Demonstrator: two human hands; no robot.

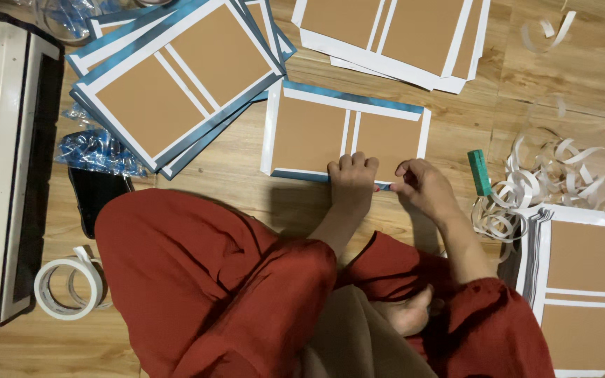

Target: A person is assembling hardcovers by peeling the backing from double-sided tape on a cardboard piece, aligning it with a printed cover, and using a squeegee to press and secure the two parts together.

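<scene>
Head view. The person sits cross-legged on a wooden floor [568, 63]. A cover [344, 133], brown board panels on a white sheet with blue trim, lies flat on the floor just ahead of the knees.

Left hand [351, 178]: fingers curled, pressing flat on the near edge of the cover, holding it down. Right hand [420, 183]: fingertips pinched narrow on the blue strip at the cover's near edge, just beside the left hand. The two hands are almost touching.

Procedure for the step in hand, as judged: keep the left hand firm so the cover does not slide; draw the strip along the edge evenly and press it flat so that no wrinkle or bubble forms; keep the fold in line with the board edge.

Surroundings:
- A stack [176, 77] of blue-trimmed covers lies toward the far left of the floor.
- White-bordered covers [393, 35] lie at the far edge, well apart from the hands.
- A pile [582, 280] of the same sheets lies at the right, near the right elbow.
- Curled tape scraps [547, 175] and a green cutter [479, 171] lie just right of the right hand; the scraps could foul the strip.
- Tape rolls [68, 287] lie near the left knee.
- A white machine [1, 175] stands along the left edge.
</scene>
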